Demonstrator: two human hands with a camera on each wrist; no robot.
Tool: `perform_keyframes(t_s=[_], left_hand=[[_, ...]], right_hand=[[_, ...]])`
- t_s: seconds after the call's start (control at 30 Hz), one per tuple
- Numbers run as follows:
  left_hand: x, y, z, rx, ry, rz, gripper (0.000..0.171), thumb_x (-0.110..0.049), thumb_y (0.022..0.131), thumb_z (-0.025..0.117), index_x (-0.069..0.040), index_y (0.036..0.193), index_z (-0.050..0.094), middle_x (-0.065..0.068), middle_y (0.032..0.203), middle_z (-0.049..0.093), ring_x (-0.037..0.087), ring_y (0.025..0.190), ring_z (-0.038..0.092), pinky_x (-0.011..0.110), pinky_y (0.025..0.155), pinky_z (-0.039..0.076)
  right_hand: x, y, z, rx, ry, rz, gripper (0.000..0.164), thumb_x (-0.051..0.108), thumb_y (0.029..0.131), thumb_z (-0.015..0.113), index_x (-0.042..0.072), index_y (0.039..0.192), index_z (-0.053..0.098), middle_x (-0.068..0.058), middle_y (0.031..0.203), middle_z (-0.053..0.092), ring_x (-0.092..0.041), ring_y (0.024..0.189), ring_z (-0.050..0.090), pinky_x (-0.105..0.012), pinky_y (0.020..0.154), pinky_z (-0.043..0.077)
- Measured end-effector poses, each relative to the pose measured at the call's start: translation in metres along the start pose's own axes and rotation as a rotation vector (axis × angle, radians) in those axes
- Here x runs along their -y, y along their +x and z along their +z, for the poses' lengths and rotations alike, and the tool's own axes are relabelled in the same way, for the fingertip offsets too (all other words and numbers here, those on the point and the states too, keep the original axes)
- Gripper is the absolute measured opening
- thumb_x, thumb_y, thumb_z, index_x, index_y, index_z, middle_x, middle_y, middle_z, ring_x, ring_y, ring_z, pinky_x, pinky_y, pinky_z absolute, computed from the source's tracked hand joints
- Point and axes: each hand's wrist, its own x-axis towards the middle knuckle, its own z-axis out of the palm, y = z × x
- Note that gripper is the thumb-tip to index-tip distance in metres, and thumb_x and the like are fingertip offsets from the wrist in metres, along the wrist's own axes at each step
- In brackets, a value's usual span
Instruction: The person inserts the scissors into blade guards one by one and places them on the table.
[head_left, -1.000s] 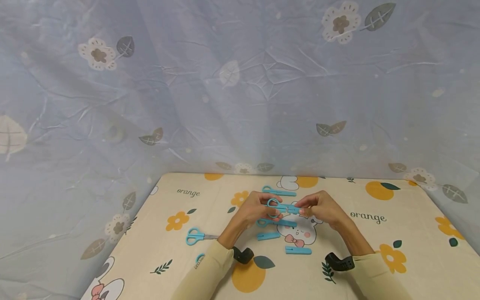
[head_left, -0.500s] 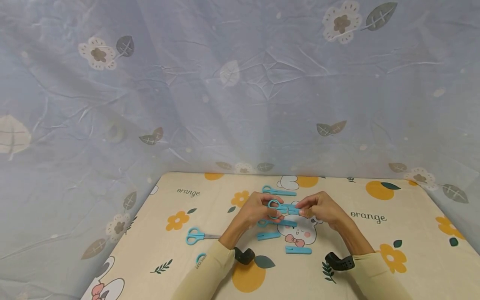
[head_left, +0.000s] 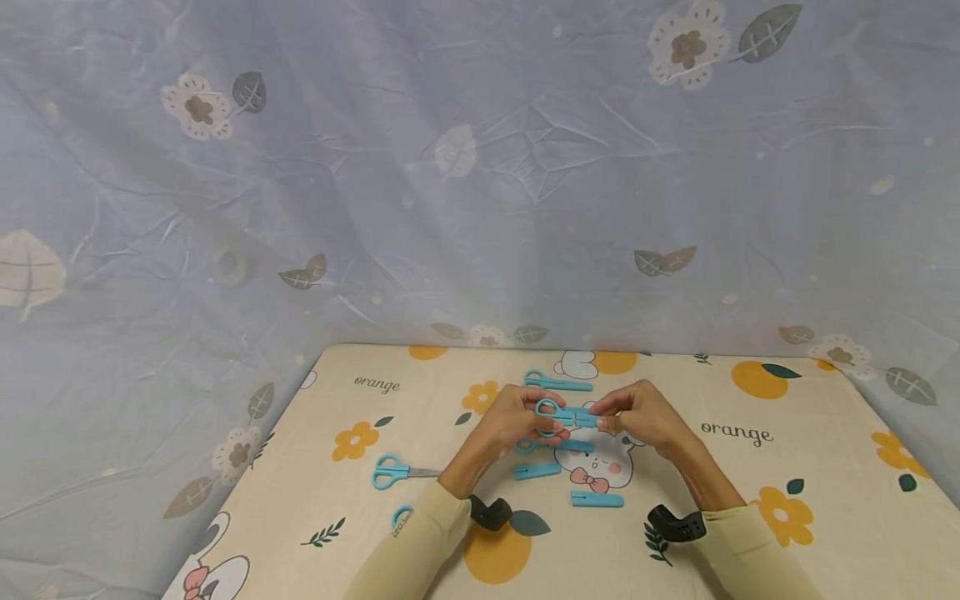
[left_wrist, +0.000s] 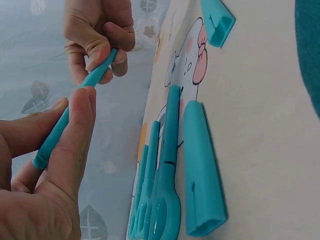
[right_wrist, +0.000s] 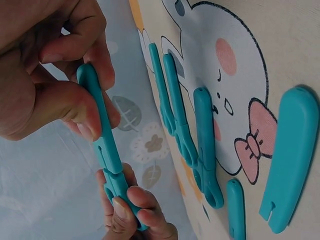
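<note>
Above the table, both hands hold one pair of blue scissors. My left hand grips its handles between thumb and fingers. My right hand pinches the blue blade cap over its blades. In the right wrist view the cap's edge meets the handle part, and no metal shows. Below the hands lie capped scissors and more capped scissors in a row. Two loose caps, a nearer one and a farther one, rest on the cloth.
Left of my left forearm lie uncapped scissors with bare blades pointing right. Another blue handle loop is partly hidden by the sleeve. The patterned tablecloth meets a grey-blue curtain at the back.
Both hands stay almost in place. The cap and the handles of the held scissors look slightly closer together than a second ago. The things on the table have not moved.
</note>
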Motion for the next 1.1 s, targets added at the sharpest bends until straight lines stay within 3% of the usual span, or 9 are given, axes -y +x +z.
perform_keyframes(t_s=[0.37,0.63,0.83,1.0,1.1], left_hand=[[-0.001,0.0,0.004,0.014,0.083,0.015,0.029,0.017,0.091,0.072,0.009,0.119,0.074,0.008,0.081,0.076,0.023,0.077,0.081,0.046,0.079,0.069],[-0.004,0.001,0.0,0.03,0.061,-0.009,0.026,0.015,0.093,0.072,0.003,0.115,0.076,0.011,0.082,0.076,0.028,0.08,0.082,0.057,0.088,0.065],[-0.002,0.003,-0.003,0.066,0.049,-0.038,0.029,0.015,0.093,0.071,0.006,0.121,0.074,0.013,0.086,0.077,0.027,0.081,0.081,0.048,0.083,0.068],[-0.004,0.009,-0.003,0.074,0.041,-0.06,0.03,0.012,0.095,0.072,0.0,0.122,0.075,0.017,0.092,0.079,0.027,0.083,0.082,0.04,0.078,0.069],[-0.006,0.012,-0.004,0.075,0.03,-0.066,0.032,0.011,0.096,0.071,-0.002,0.125,0.075,0.018,0.096,0.079,0.027,0.087,0.083,0.043,0.083,0.069]], right_hand=[[-0.004,-0.001,-0.002,0.083,0.067,0.026,0.023,-0.001,0.09,0.078,-0.01,0.112,0.079,-0.002,0.083,0.074,-0.017,0.075,0.061,-0.033,0.065,0.056],[-0.002,0.0,-0.003,0.111,0.054,0.031,0.028,0.006,0.092,0.078,-0.005,0.118,0.079,-0.004,0.095,0.076,-0.02,0.079,0.065,-0.031,0.06,0.048],[-0.005,-0.003,-0.01,0.207,0.079,0.045,0.037,0.013,0.098,0.075,-0.006,0.129,0.073,-0.004,0.097,0.07,-0.019,0.08,0.059,-0.025,0.053,0.036],[-0.004,-0.001,-0.016,0.224,0.082,0.064,0.038,0.016,0.098,0.076,-0.003,0.131,0.074,-0.003,0.099,0.067,-0.021,0.082,0.059,-0.026,0.056,0.043],[-0.001,0.001,-0.02,0.222,0.075,0.071,0.037,0.016,0.098,0.076,-0.001,0.13,0.075,-0.004,0.099,0.069,-0.023,0.085,0.06,-0.027,0.058,0.044]])
